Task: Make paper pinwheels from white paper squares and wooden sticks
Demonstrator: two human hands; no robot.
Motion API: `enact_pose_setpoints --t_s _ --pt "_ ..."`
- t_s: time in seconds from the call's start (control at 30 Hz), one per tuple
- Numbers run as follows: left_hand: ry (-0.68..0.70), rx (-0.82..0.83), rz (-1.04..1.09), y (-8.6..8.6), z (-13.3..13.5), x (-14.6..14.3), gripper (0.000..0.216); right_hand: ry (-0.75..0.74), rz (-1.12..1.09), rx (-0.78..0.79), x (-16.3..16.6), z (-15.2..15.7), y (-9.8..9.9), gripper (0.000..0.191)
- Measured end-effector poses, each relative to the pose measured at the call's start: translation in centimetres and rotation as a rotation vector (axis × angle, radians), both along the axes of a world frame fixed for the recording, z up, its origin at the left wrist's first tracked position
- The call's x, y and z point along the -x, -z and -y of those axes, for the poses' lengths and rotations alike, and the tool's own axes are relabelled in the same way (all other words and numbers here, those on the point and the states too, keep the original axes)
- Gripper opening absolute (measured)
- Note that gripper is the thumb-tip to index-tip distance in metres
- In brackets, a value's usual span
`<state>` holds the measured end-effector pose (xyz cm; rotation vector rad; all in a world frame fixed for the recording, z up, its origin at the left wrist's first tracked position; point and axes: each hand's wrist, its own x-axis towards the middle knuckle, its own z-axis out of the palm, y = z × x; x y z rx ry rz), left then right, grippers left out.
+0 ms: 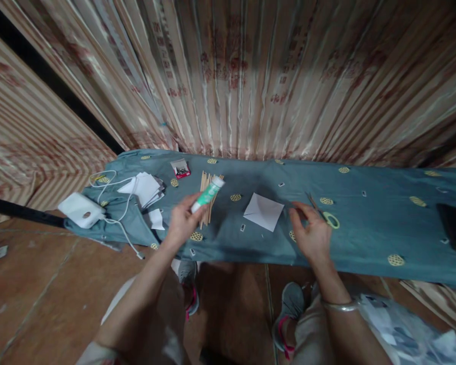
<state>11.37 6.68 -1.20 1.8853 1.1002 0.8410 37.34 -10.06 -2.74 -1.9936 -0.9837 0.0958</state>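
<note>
The left hand (182,223) grips the lower end of a green-and-white tube (208,194), which looks light, stiff and smooth and best held round its barrel, above the tabletop (365,233) left of centre, while the right hand (311,234) is open beside the scissors (327,216).

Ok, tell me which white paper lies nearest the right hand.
The single folded sheet in the middle of the cloth, beside the right hand; the paper stack and small scrap lie past the left hand, which grips the tube.

Silver bangle (340,305), grey shoes (290,303) trimmed pink, beige trousers (307,332)
</note>
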Motion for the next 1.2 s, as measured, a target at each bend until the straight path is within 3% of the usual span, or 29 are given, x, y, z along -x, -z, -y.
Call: enact_pose_setpoints --t_s 0.03,0.1,0.17,0.27,0.4,0.5,0.6,0.73,0.8,0.97,1.1,1.2 --pt "0.119 0.19 0.118 0.0 1.6 -1.5 0.052 -0.047 -0.157 -0.047 1.1 -0.2 -0.2 0.039" --pt "0.325 0.531 0.247 0.2 4.7 -4.0 0.053 -0.305 -0.552 -0.126 3.2 -0.6 -0.4 0.045" --pt "0.418 0.721 0.329 0.4 6.9 -5.8 0.049 -0.485 -0.883 -0.13 4.8 -0.7 -0.3 0.045" --pt "0.431 0.847 0.392 0.4 8.3 -7.0 0.048 -0.482 -1.083 -0.128 5.6 -0.6 0.1 0.038" --pt "0.48 0.87 0.368 0.6 8.1 -7.7 0.05 -0.329 -1.089 -0.189 4.3 -0.6 0.4 0.037" --pt "0.451 0.749 0.32 1.3 7.0 -7.8 0.049 -0.119 -1.145 -0.341 2.4 -0.8 0.4 0.038" --pt "0.337 0.366 0.123 2.1 4.3 -7.2 0.033 0.041 -1.256 -0.524 0.8 -0.9 0.2 0.038" --pt "0.284 -0.136 -0.269 2.9 -0.2 -6.6 0.017 0.043 -1.472 -0.582 0.2 -0.9 -0.1 0.039" --pt "0.28 -0.272 -0.384 3.3 -1.7 -6.6 0.017 0.009 -1.563 -0.585 0.4 -1.0 -0.2 0.034" --pt "0.264 -0.338 -0.531 4.0 -2.3 -7.1 0.027 -0.06 -1.72 -0.611 0.4 -1.2 -0.2 0.022" --pt "0.225 -0.365 -0.478 2.7 -2.5 -6.7 0.03 -0.062 -1.8 -0.591 -0.1 -1.2 0.2 0.02" --pt "0.065 -0.345 -0.458 1.5 -3.9 -5.2 0.032 -0.092 -1.759 -0.612 -0.2 -1.1 0.4 0.022"
